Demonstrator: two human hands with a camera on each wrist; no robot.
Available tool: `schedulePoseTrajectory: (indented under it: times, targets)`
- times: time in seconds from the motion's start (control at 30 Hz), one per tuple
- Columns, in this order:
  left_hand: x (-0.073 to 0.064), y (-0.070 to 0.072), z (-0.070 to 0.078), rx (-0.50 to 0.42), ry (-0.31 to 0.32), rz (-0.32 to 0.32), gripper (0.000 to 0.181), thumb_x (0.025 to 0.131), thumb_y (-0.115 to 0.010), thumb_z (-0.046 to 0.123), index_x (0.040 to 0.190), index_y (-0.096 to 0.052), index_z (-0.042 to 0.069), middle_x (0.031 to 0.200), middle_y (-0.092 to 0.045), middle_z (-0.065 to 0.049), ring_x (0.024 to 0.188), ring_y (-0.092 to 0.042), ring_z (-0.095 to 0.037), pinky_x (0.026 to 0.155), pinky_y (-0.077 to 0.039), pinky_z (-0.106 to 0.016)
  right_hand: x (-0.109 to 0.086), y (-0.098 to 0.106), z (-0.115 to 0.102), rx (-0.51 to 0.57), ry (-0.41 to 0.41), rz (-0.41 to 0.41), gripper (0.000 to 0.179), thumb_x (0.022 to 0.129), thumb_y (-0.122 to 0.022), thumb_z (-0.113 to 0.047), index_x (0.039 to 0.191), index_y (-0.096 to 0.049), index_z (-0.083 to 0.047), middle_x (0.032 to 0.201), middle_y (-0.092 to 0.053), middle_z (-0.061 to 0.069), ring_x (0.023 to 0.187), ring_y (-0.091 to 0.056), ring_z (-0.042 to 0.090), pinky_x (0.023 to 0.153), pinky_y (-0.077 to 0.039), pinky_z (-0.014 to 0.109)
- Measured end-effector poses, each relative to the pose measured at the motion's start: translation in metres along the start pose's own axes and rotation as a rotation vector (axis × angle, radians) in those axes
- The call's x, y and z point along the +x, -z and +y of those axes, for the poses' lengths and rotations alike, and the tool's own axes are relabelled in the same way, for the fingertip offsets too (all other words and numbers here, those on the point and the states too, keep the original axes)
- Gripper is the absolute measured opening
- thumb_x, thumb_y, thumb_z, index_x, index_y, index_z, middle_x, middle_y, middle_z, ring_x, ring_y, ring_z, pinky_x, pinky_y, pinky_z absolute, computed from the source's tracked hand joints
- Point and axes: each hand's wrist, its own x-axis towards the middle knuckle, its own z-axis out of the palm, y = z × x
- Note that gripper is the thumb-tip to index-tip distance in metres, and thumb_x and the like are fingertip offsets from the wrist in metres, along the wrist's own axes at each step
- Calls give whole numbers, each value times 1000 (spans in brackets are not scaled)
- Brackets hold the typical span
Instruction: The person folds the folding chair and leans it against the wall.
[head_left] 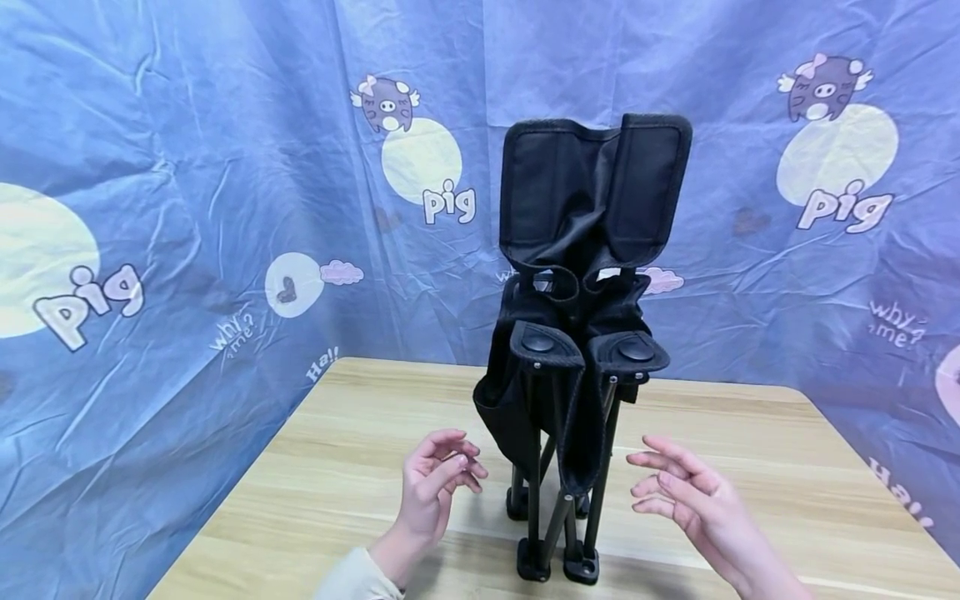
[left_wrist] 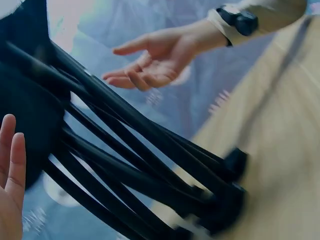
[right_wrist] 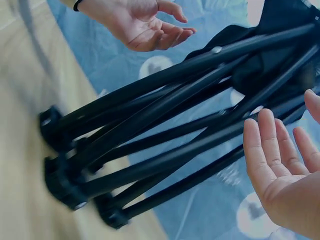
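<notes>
Hands [head_left: 433,492] [head_left: 701,504] relaxed near folding chair [head_left: 573,312]; only wrist views show wristbands [left_wrist: 243,21] [right_wrist: 76,5], apparently dark.

1. The left sleeve [head_left: 358,577] is pale cream, plain and long, ending close to the wrist [head_left: 392,557].
2. A thin black band [right_wrist: 77,5] crosses the left wrist.
3. The right sleeve [left_wrist: 282,14] is also long, in pale beige cloth.
4. On the right wrist [left_wrist: 212,35], a black strap [left_wrist: 228,40] carries a small dark block [left_wrist: 246,22] with rounded edges.
5. The fingers [right_wrist: 256,155] are bare and slender.
</notes>
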Motion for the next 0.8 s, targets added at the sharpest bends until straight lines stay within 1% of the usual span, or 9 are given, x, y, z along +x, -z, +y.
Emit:
schedulePoseTrajectory:
  times: [0.07,0.17,0.3,0.4,0.47,0.53,0.57,0.67,0.8]
  targets:
    - [-9,5,-6,22,59,17,46,90,-43,-14,119,-66,13,103,-69,-2,82,-71,-14,64,-60,-22,-8,4,4,-24,-56,41,57,103,-21,11,149,-46,-12,139,-56,7,111,-64,22,96,-55,40]
    - [-20,11,-13,72,180,62,41,89,-47,-12,116,-66,14,103,-68,-3,79,-72,-16,62,-60,-24,-19,10,10,-32,-143,75,57,105,-22,9,148,-48,-18,139,-57,3,109,-64,20,95,-55,39]
    - [-32,18,-22,168,399,164,35,87,-55,-7,113,-66,14,102,-67,-5,78,-72,-18,62,-60,-27,-29,18,22,45,-269,62,56,107,-22,3,145,-51,-26,138,-57,-2,110,-64,19,97,-54,39]
    - [-38,21,-27,226,541,217,32,86,-59,-5,114,-66,9,102,-68,-7,78,-72,-19,61,-60,-28,-36,22,33,102,-367,44,55,107,-24,-1,142,-54,-31,138,-57,-5,111,-64,19,98,-54,39]
    - [-42,22,-31,236,606,221,34,85,-60,-5,118,-63,2,104,-67,-9,78,-72,-20,60,-60,-28,-40,24,40,123,-422,40,54,108,-26,-2,140,-56,-33,137,-58,-7,110,-64,18,97,-54,39]
    - [-46,23,-34,231,657,209,39,86,-61,-4,125,-56,-6,107,-66,-11,78,-71,-21,57,-59,-28,-43,25,46,141,-468,49,53,107,-29,-3,138,-57,-35,136,-58,-7,109,-64,18,96,-55,39]
    - [-48,23,-36,224,685,198,44,86,-61,-3,129,-52,-8,110,-66,-12,78,-71,-21,56,-59,-29,-45,25,48,151,-495,64,52,107,-31,-3,136,-58,-36,135,-59,-7,108,-64,18,95,-55,39]
    - [-54,25,-44,202,768,174,56,87,-61,1,138,-41,-7,117,-63,-14,79,-71,-26,53,-59,-31,-48,25,56,185,-532,72,50,107,-35,-3,135,-59,-36,134,-59,-5,107,-65,20,94,-56,39]
    - [-61,26,-52,185,855,148,62,87,-61,3,143,-35,-2,123,-60,-13,81,-72,-33,51,-59,-31,-52,24,63,204,-555,62,49,106,-37,-3,136,-59,-35,134,-58,-2,108,-65,23,93,-56,37]
